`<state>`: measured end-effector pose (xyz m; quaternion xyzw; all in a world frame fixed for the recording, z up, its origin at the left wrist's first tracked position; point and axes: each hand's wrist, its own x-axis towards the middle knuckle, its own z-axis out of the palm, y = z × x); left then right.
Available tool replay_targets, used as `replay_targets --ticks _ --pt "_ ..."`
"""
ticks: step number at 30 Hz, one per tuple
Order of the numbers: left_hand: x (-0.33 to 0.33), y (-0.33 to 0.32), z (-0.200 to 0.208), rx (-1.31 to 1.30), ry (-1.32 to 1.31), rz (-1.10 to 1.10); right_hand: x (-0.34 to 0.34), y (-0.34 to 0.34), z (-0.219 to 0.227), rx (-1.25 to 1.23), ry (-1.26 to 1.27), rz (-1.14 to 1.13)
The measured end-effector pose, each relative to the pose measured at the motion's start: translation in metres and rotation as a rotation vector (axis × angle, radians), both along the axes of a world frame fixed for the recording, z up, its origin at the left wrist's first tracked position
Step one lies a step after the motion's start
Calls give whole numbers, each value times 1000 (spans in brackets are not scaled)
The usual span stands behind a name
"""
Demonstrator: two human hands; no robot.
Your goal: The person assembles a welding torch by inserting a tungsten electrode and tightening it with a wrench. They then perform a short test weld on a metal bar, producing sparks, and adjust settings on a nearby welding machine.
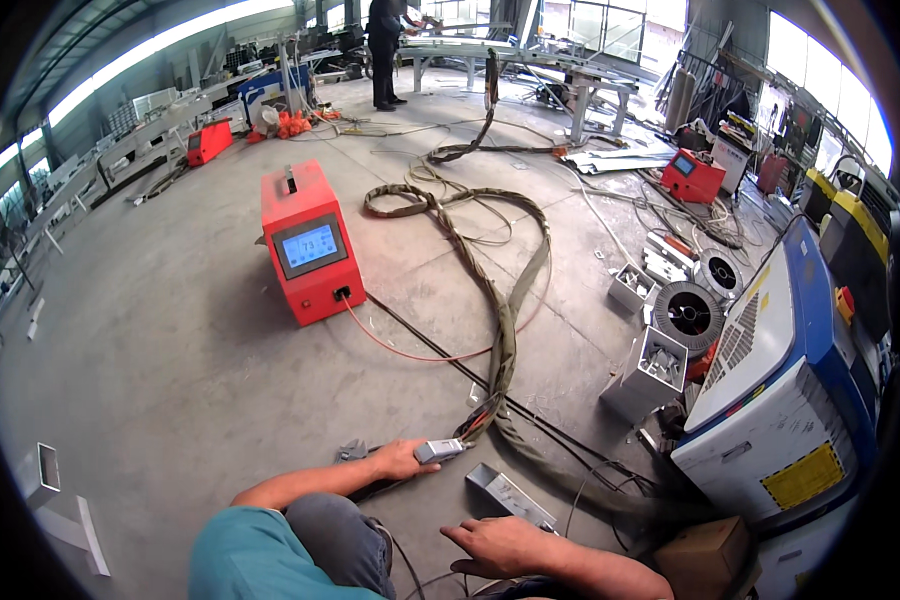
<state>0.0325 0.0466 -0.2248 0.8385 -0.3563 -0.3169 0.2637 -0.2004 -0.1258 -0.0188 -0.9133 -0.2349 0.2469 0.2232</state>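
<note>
My left hand (398, 460) reaches out low over the floor, fingers closed around a boxy silver-grey handpiece (440, 451). The handpiece lies against the end of a thick sleeved cable bundle (503, 350), where several thinner wires emerge; its exact kind is hard to make out. Beside my left wrist a small grey metal piece (351, 451) rests on the concrete. My right hand (500, 545) hovers near my knee with its fingers apart, holding nothing. Just beyond it is an open-ended rectangular metal channel (510, 495).
A red machine with a lit screen (310, 245) stands ahead, its thin red lead joining the bundle. At right are a white-and-blue cabinet (770, 400), square metal tubes holding scraps (645, 375), a wire spool (688, 315) and a cardboard box (705, 555). A person (383, 55) stands far off.
</note>
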Motion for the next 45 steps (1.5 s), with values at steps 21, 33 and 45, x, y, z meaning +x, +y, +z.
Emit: replay_targets --ticks 21,33,45 --pt "30 -15 264 -869 781 -69 56 -6 19 1571 -56 -1347" --pt "-8 -86 281 -689 516 -192 86 70 -33 1402 219 -884" --pt "-38 -117 230 -272 -9 -252 106 87 -154 1806 392 -689"
